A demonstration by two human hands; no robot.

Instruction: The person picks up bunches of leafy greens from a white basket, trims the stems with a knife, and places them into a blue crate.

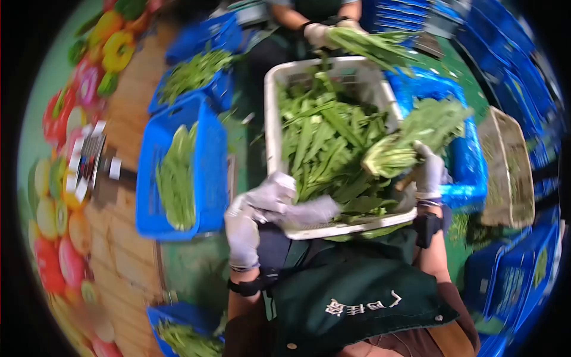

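The right gloved hand [428,172] clasps a leafy green bunch [416,134], leaves toward two o'clock, over a white plastic crate [270,119]; the left gloved hand [262,208] has an unclear grip.

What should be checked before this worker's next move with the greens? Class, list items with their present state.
1. The right hand grips the bunch of greens: ok.
2. The left hand rests at the white crate, at its near rim: ok.
3. Whether the left hand grips anything: cannot tell, blurred.
4. The co-worker's hand, holding another bunch over the far end, is apart from both hands: ok.
5. The blue crate alongside has room left: ok.
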